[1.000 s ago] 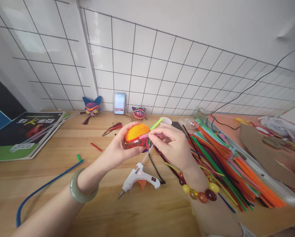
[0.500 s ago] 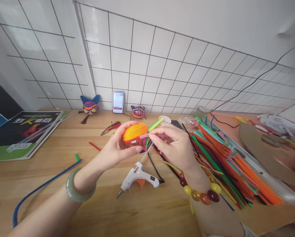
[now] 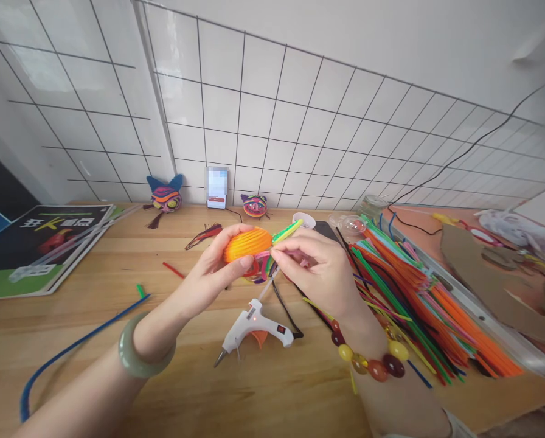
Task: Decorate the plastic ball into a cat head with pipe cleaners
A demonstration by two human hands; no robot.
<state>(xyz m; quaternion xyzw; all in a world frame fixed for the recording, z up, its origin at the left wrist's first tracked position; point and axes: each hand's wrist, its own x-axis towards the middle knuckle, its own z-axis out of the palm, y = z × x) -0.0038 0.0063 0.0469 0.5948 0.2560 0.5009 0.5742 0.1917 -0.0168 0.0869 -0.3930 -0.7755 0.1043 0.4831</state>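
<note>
My left hand [image 3: 211, 264] is wrapped round a dome covered in rows of orange pipe cleaner [image 3: 249, 244], thumb along its lower front. At the dome's right edge my right hand [image 3: 320, 267] pinches a pink pipe cleaner [image 3: 263, 254], and more pink shows under its fingers. Green and yellow pipe cleaner pieces [image 3: 288, 231] stick up just above the right fingertips; whether the hand holds them I cannot tell. Below both hands a white glue gun [image 3: 253, 326] with a lit red light rests on the table, its glue stick pointing up toward them.
Bundles of coloured pipe cleaners [image 3: 418, 292] lie at the right. Along the wall stand a blue-eared mask [image 3: 163, 194], a phone [image 3: 216, 187] and a small striped mask [image 3: 255, 205]. A magazine [image 3: 44, 249] and a long blue pipe cleaner [image 3: 78, 339] are at the left.
The orange dome has tilted in my left hand, so its top faces me more and its red-edged underside is hidden. The left thumb has shifted up slightly; my right hand keeps its pinch.
</note>
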